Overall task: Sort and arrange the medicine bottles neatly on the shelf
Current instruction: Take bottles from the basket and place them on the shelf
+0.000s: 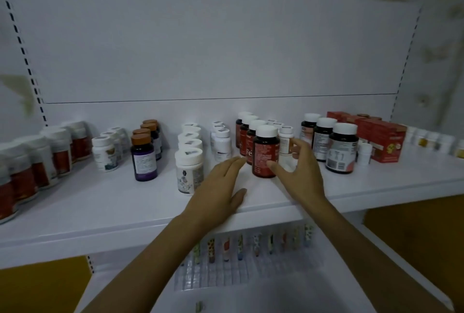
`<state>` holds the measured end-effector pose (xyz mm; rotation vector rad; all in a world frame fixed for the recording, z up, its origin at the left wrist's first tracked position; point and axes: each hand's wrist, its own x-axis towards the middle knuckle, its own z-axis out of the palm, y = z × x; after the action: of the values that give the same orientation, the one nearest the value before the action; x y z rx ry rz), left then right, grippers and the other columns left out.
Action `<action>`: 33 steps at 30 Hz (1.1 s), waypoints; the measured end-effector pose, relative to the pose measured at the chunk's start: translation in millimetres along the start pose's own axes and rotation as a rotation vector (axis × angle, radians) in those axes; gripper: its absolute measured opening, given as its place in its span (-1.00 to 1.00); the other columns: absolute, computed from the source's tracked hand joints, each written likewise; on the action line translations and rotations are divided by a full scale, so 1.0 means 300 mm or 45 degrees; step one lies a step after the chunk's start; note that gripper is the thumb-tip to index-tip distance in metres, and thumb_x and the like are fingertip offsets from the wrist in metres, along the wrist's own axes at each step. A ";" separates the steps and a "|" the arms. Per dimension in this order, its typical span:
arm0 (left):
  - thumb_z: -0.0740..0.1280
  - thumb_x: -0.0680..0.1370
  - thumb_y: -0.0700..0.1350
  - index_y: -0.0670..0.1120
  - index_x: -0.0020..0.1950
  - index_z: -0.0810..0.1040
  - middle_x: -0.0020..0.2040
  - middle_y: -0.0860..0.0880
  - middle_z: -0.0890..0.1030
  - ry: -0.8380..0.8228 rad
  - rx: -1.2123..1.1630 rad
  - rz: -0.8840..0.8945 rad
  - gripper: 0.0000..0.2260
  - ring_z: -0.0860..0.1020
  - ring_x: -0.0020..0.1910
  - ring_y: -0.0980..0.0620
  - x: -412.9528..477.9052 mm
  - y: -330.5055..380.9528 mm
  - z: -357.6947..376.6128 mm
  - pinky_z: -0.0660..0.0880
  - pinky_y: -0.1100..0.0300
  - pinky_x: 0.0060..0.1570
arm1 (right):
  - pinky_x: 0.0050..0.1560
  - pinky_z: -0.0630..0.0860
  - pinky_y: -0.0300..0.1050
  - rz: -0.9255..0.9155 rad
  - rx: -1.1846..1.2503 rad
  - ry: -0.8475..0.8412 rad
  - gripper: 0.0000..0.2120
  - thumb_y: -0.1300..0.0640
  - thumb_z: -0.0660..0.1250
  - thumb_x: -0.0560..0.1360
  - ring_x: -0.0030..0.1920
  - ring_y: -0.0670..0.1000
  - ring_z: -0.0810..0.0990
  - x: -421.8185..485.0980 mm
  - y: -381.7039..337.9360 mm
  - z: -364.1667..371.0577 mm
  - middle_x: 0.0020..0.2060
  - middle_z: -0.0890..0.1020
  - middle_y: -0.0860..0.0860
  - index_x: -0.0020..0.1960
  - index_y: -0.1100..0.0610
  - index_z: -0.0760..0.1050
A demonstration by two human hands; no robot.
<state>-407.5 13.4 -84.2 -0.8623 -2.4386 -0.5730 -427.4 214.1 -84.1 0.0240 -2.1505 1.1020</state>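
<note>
Medicine bottles stand in rows running front to back on a white shelf (100, 202). In the middle is a row of red bottles with white caps, and its front bottle (265, 154) is nearest me. My left hand (221, 187) lies flat with straight fingers, its fingertips against the left side of that red row. My right hand (300, 169) curls round a small white bottle (285, 140) just right of the front red bottle, with its thumb touching the red bottle's lower right side.
Left of the hands stand rows of white bottles (189, 169), purple bottles with brown caps (143, 159) and red-labelled bottles (30, 169). To the right are large dark bottles (342, 148) and red boxes (381, 139). Small patterned tubes (251, 245) hang below the shelf.
</note>
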 end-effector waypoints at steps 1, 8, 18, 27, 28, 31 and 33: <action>0.26 0.58 0.00 -0.02 0.54 0.08 0.53 0.00 0.17 -0.020 -0.036 -0.025 -0.41 0.15 0.48 0.06 0.007 0.006 0.004 0.07 0.27 0.41 | 0.26 0.44 0.10 0.050 0.033 -0.093 -0.20 -0.10 0.52 0.35 0.31 0.07 0.43 0.022 0.003 0.001 0.37 0.41 0.03 0.45 0.05 0.21; 0.37 0.53 -0.04 0.02 0.48 0.12 0.42 0.06 0.31 -0.051 -0.524 -0.310 -0.39 0.30 0.25 0.23 0.109 0.112 0.052 0.10 0.71 0.02 | 0.16 0.53 0.08 0.263 0.114 -0.467 -0.35 -0.15 0.54 0.29 0.10 0.03 0.60 0.097 0.050 0.042 0.15 0.62 0.01 0.28 0.04 0.42; 0.17 0.53 0.28 0.20 0.32 0.32 0.31 0.22 0.46 -0.028 -1.075 -0.424 -0.60 0.44 0.23 0.27 0.111 0.105 0.047 0.29 0.34 0.26 | 0.01 0.53 -0.30 0.159 0.912 -0.734 -0.58 0.05 0.48 0.38 0.08 -0.09 0.64 0.072 0.048 -0.081 0.05 0.69 -0.04 0.21 0.07 0.52; 0.56 0.34 -0.10 -0.04 0.15 0.44 -0.09 0.07 0.62 0.445 -0.855 -0.386 -0.54 0.60 -0.13 0.19 0.077 0.092 0.072 0.52 0.37 -0.09 | -0.04 0.55 -0.26 0.073 0.891 -0.805 -0.63 0.08 0.44 0.42 0.02 0.01 0.67 0.065 0.041 -0.064 -0.02 0.71 0.00 0.19 0.15 0.52; 0.56 0.33 -0.07 -0.04 0.15 0.44 -0.09 0.11 0.60 0.481 -0.747 -0.343 -0.52 0.58 -0.13 0.21 0.077 0.095 0.078 0.50 0.39 -0.10 | -0.06 0.55 -0.27 0.073 0.879 -0.824 -0.59 0.07 0.44 0.42 -0.01 0.00 0.68 0.064 0.041 -0.063 -0.04 0.71 0.00 0.22 0.17 0.50; 0.50 0.25 0.17 0.01 0.18 0.46 -0.13 0.14 0.52 0.520 -0.512 -0.237 -0.43 0.50 -0.17 0.14 0.081 0.092 0.097 0.46 0.37 -0.19 | -0.09 0.57 -0.27 0.103 0.898 -0.826 -0.47 0.03 0.41 0.33 -0.02 -0.02 0.68 0.064 0.038 -0.066 0.00 0.69 0.02 0.27 0.18 0.47; 0.43 0.25 0.25 0.02 0.22 0.46 -0.06 0.11 0.49 0.508 -0.481 -0.216 -0.39 0.46 -0.13 0.19 0.084 0.086 0.105 0.39 0.44 -0.17 | -0.07 0.58 -0.25 0.117 0.935 -0.813 -0.51 0.03 0.39 0.33 -0.01 -0.01 0.68 0.064 0.046 -0.070 0.00 0.70 0.03 0.23 0.14 0.49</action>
<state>-417.0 60.0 -89.2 -0.6066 -2.0773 -1.1752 -433.9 243.6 -74.3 0.6984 -2.1306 2.0976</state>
